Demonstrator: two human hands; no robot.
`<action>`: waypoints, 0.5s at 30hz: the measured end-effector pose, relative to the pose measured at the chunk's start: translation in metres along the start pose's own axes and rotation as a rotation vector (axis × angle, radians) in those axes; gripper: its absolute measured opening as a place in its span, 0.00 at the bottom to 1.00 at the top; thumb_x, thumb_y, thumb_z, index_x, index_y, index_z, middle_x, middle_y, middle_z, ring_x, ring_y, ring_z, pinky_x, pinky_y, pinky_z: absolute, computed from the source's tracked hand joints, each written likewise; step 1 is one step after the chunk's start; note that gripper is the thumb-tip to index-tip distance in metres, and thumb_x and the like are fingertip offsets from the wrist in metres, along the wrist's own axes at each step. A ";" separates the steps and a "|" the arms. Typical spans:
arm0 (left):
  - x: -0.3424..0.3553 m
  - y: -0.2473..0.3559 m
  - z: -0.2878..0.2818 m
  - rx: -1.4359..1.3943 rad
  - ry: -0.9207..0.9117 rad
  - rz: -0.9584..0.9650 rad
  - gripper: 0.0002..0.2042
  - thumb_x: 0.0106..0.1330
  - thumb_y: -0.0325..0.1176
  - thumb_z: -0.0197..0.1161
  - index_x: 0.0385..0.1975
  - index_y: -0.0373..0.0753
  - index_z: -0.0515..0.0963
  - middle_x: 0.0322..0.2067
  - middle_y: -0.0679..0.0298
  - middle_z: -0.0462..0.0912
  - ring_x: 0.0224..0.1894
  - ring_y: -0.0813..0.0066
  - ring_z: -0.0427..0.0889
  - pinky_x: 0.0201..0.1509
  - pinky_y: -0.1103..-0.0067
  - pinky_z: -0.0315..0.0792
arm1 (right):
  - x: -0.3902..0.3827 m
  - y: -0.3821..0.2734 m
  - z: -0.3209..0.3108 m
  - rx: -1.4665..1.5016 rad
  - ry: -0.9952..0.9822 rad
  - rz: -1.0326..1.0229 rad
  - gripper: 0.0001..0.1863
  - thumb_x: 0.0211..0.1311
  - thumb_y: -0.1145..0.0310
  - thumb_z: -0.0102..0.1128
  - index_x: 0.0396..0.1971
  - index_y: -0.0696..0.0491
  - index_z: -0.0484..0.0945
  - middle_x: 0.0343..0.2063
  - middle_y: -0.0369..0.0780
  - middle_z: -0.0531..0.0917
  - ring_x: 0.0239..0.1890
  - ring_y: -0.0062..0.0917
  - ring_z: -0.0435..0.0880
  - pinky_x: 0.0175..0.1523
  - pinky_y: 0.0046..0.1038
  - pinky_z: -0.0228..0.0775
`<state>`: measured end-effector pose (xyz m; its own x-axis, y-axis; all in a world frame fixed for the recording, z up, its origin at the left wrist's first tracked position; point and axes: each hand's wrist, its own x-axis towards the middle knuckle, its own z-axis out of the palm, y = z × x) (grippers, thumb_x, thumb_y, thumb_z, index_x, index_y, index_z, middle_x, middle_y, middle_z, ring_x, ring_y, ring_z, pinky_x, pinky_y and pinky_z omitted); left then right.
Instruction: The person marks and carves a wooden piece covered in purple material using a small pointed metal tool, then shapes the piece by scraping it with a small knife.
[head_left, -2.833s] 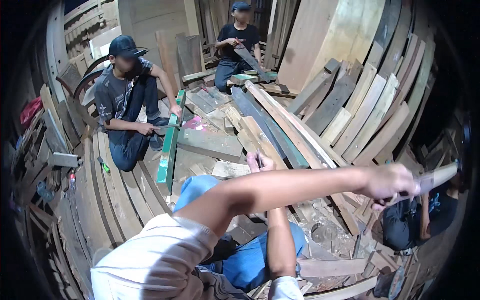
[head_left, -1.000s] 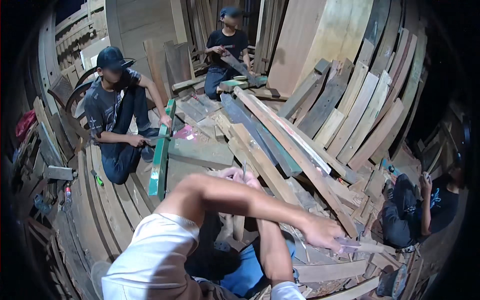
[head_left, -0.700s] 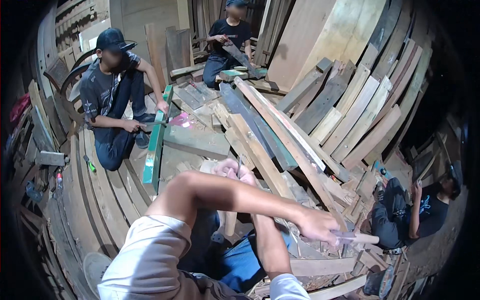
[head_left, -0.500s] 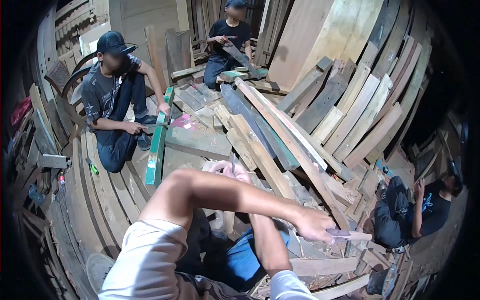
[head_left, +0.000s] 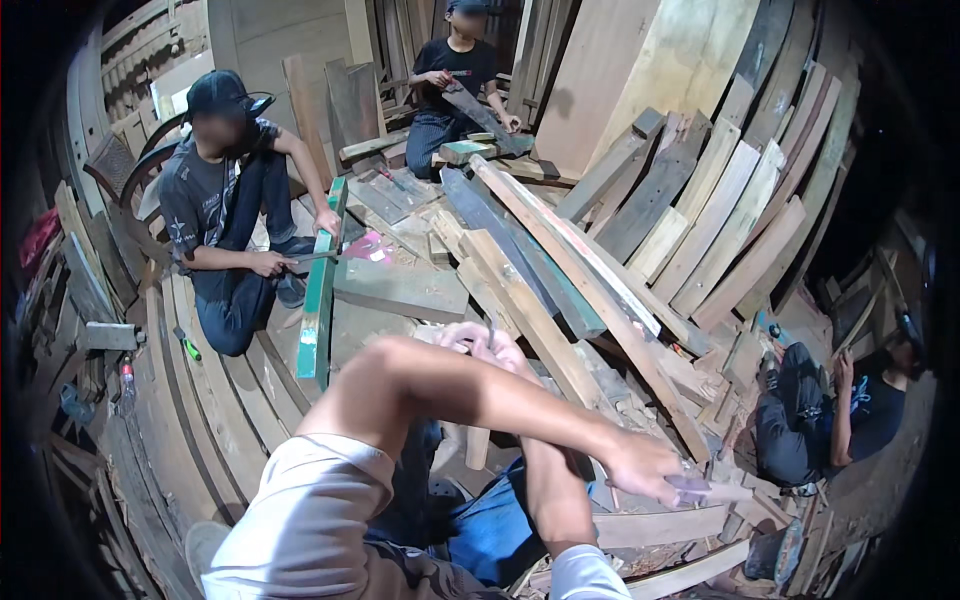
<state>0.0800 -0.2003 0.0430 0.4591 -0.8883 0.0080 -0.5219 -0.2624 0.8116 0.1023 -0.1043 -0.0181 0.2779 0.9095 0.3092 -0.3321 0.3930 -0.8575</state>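
Fingers of the left hand (head_left: 645, 465), lower right of centre, are curling around a short pale wooden-handled tool (head_left: 712, 489) pointing right over a flat brown plank (head_left: 660, 525). The right hand (head_left: 485, 345), at mid-frame, is pinching a thin dark nail (head_left: 491, 330) upright. Just beyond, long grey-brown boards (head_left: 560, 280) are lying stacked; a person in black (head_left: 225, 200) is sitting upper left beside a green-painted beam (head_left: 320, 300).

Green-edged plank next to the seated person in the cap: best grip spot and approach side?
Probably the near, lower end of the green-edged plank. It stands on its long edge, running away from the camera, with that end free. The far end is under the hand of the person in the cap, who crowds its left. Come from above and the right, pinching across the thin painted edge.
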 end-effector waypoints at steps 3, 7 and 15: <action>0.014 -0.009 0.019 -0.024 0.017 0.118 0.22 0.63 0.50 0.57 0.35 0.33 0.80 0.30 0.45 0.82 0.36 0.50 0.82 0.41 0.59 0.72 | -0.014 0.003 0.001 -0.003 0.151 -0.029 0.21 0.65 0.49 0.64 0.42 0.54 0.79 0.29 0.31 0.78 0.33 0.15 0.75 0.38 0.20 0.69; 0.026 -0.006 0.024 0.008 -0.089 0.155 0.23 0.62 0.50 0.58 0.35 0.30 0.79 0.28 0.44 0.81 0.34 0.47 0.82 0.40 0.58 0.73 | -0.027 -0.008 -0.015 -0.019 0.260 -0.156 0.16 0.67 0.54 0.64 0.31 0.52 0.77 0.26 0.31 0.78 0.30 0.15 0.74 0.36 0.19 0.66; 0.009 -0.004 0.029 -0.107 -0.115 0.192 0.24 0.65 0.48 0.56 0.31 0.26 0.76 0.23 0.43 0.79 0.29 0.47 0.79 0.36 0.58 0.70 | -0.042 -0.030 0.003 -0.278 0.334 0.058 0.17 0.69 0.54 0.61 0.28 0.53 0.76 0.24 0.31 0.77 0.28 0.15 0.73 0.34 0.20 0.65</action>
<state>0.0655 -0.2182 0.0234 0.2707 -0.9568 0.1062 -0.5100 -0.0490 0.8587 0.0975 -0.1538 -0.0042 0.5574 0.8173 0.1460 -0.1133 0.2491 -0.9618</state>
